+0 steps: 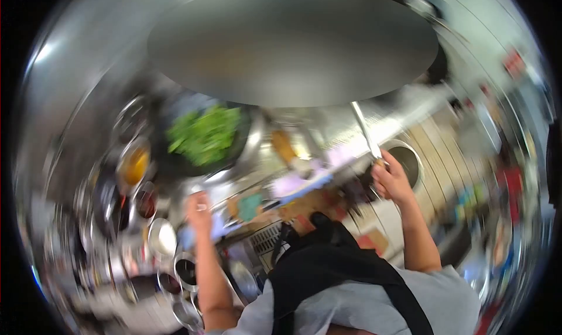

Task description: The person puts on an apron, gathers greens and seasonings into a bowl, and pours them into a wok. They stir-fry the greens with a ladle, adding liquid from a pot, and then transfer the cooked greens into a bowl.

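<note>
Leafy greens point(205, 134) fill part of a dark wok point(175, 164) on the left of the stove. Just below the wok's near rim is my left hand point(199, 211), blurred, its fingers curled closed; what they hold, if anything, I cannot tell. On the right, my right hand point(392, 177) is wrapped round the end of a long-handled metal utensil point(364, 127). Its shaft runs up and away from me, and its head is hidden behind the large grey oval across the top of the view.
Left of the wok stand bowls and pots, among them a bowl of orange-yellow liquid point(136, 165), a bowl of dark red contents point(146, 200) and a bowl of white contents point(162, 236). A metal counter point(345, 133) runs to the right, beside a round pot point(407, 159).
</note>
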The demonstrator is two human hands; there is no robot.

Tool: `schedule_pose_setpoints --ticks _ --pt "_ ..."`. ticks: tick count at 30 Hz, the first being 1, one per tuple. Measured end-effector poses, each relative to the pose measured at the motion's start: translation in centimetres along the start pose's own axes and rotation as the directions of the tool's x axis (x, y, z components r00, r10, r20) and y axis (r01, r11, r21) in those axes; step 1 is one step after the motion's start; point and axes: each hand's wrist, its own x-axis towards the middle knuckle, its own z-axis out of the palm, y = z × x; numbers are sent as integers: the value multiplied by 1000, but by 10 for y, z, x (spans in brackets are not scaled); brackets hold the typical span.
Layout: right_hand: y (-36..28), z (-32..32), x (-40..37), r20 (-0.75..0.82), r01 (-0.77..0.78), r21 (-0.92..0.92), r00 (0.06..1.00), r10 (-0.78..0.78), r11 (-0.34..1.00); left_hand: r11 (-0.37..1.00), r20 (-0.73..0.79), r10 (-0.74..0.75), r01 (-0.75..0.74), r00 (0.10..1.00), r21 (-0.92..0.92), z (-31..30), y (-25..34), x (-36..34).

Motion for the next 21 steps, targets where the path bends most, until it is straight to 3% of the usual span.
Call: schedule_pose_setpoints --ticks 1,2,4,6,7,9,10,12,14,15,16,18,19,21 --pt "6 -15 -19 -74 34 -17 997 -35 999 975 97 175 -186 980 123 -3 6 29" --pt "14 -27 -40 -232 10 -207 971 -59 978 938 124 319 -332 940 98 4 14 50" --pt "45 -51 -85 -498 -80 -240 866 -52 967 995 304 93 -100 948 6 28 14 64" --pt "92 -85 -123 -588 -196 -615 759 -279 764 944 368 123 -223 922 244 51 1 68" --pt "97 -92 -143 -607 -208 -604 745 -276 769 944 365 125 -224 923 243 56 -7 69" --pt "107 -98 -164 -658 -413 -580 746 -104 702 941 369 130 -232 920 248 73 -28 64" --pt "109 -101 -163 -660 -414 -574 745 -99 706 975 331 91 -152 939 163 82 -35 58" --pt "113 -112 -154 -699 -557 -202 658 280 806 994 298 54 -80 953 76 87 -40 59" --pt "164 -129 -122 -762 -499 -265 633 138 826 992 389 -23 -27 921 123 80 -23 61" --pt "189 -134 -101 -794 -496 -279 601 93 823 987 399 10 -72 917 140 78 -23 62" --pt "272 -167 -71 -724 -467 -670 581 -371 577 986 393 2 -68 919 154 76 -21 61" --pt "288 -162 -40 -860 -604 -479 469 -202 637 989 397 -26 -35 918 146 75 -20 63" --pt "272 -157 -34 -856 -594 -484 475 -205 643 989 413 -11 -52 911 140 73 -20 63" --pt "250 -155 -33 -820 -603 -221 540 188 767 991 402 -1 -54 916 125 69 -19 62"
